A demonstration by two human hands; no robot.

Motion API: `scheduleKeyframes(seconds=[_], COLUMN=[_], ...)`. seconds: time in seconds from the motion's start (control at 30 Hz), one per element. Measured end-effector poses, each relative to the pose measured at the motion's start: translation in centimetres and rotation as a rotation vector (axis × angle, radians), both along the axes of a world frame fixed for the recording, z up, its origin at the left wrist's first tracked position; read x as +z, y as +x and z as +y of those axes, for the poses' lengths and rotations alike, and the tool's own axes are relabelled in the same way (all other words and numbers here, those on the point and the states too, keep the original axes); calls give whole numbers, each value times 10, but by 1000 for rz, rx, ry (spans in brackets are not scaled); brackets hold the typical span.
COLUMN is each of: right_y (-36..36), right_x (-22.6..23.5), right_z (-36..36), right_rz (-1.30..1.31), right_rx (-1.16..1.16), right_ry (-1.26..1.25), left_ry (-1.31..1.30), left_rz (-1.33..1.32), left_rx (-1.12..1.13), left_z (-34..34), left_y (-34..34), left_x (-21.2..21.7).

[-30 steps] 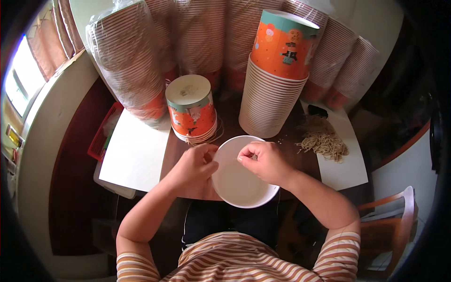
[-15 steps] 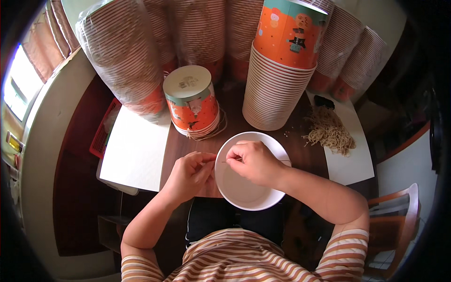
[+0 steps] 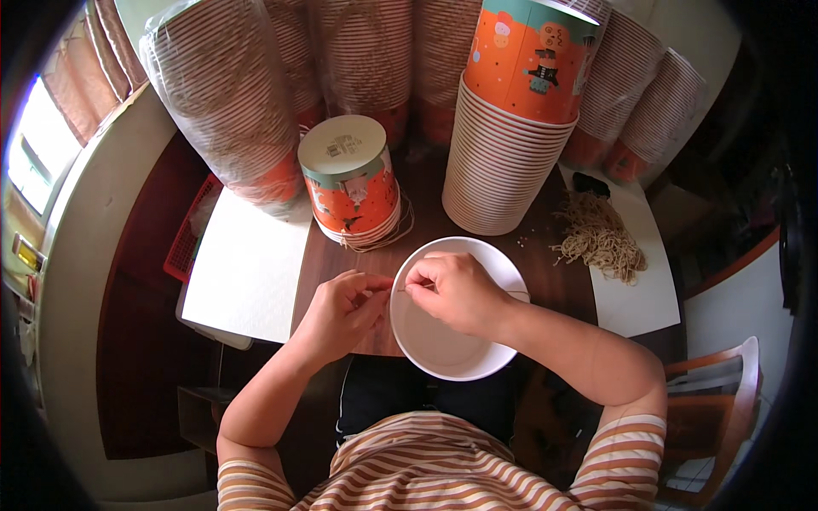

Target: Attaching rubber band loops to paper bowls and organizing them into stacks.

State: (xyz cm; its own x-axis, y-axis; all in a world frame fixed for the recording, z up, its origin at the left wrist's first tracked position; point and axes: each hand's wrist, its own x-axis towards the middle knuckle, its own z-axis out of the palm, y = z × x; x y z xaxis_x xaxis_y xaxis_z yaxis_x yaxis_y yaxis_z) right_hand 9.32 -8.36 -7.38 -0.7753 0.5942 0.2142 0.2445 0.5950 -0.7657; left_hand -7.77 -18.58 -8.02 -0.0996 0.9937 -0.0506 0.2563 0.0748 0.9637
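A round paper bucket (image 3: pixel 445 345) with a white inside stands at the table's front edge, its mouth facing me. My right hand (image 3: pixel 456 294) reaches over its mouth, thumb and forefinger pinched together near the left inner wall. They hold a thin string (image 3: pixel 516 292), which runs from the bucket's right side and passes under the hand. Outside the bucket's left rim is my left hand (image 3: pixel 345 315), its thumb and fingers drawn together close against the wall. Whatever lies between those left fingertips is too small to make out.
Behind the bucket stand an upturned orange bucket stack (image 3: pixel 354 204) with strings at its base and a tall bucket stack (image 3: pixel 503 162). A tangled heap of string (image 3: pixel 601 234) lies at right. Plastic-wrapped stacks (image 3: pixel 221 102) line the back. A white board (image 3: pixel 247 264) is at left.
My right hand has shifted slightly left and up inside the bucket, still pinching the string. The left hand stays almost in place at the rim.
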Motion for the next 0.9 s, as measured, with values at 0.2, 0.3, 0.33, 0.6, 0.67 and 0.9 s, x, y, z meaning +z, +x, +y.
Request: scheduleKeyframes(seconds=[0.2,0.3,0.33,0.6,0.67,0.9], right_y=[-1,-1,-1,-3,-3,-4], right_x=[2,2,2,3,3,1], right_z=[-1,-1,-1,-3,-3,-3], right_rz=[0,20,14,6,-14,-58], right_rx=[8,-13,-14,-38,-52,-85], right_ry=[-53,-73,-88,-150,-146,-134], left_ry=[5,3,3,3,14,15], left_rz=[22,76,76,93,107,138], left_rx=[-13,-14,-15,-12,-10,-12], left_z=[2,2,2,1,1,1], left_y=[-1,-2,-2,-1,-2,-2], left_x=[-2,-2,-2,0,0,1])
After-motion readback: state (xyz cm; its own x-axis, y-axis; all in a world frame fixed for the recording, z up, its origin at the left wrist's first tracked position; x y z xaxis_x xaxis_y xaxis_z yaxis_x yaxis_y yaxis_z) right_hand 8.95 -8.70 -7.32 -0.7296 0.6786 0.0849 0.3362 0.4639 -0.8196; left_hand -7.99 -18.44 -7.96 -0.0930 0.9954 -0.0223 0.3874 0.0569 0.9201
